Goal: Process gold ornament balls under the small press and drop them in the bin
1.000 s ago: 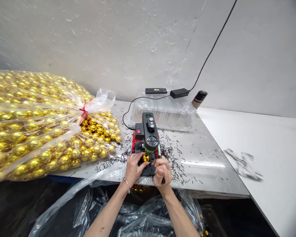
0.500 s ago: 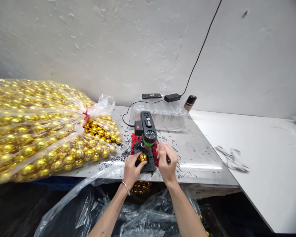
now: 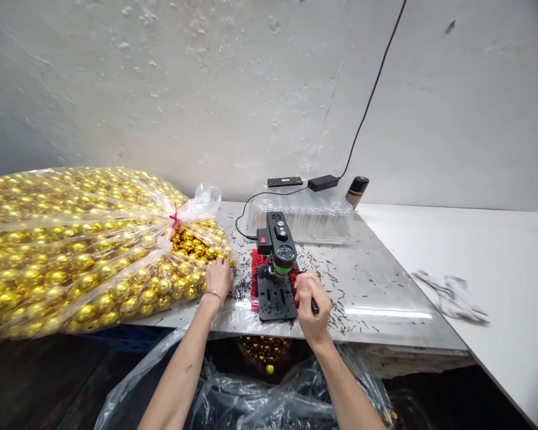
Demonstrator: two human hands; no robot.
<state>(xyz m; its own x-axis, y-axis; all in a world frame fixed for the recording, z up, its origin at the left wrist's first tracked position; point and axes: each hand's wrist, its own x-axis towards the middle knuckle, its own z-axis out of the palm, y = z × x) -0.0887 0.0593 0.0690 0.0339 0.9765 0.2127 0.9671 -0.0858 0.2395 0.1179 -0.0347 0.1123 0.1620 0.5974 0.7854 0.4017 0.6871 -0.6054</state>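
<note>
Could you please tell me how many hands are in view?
2: the left hand at the right end of the gold-ball bag, and the right hand closed around a black handle beside the machine. No others show.

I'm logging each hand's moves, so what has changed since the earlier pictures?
The left hand has let go of the gold ball at the black base plate and moved left to the bag of gold balls; whether it grips one is unclear. That ball is gone from the plate. The right hand stays closed on the lever handle.
</note>
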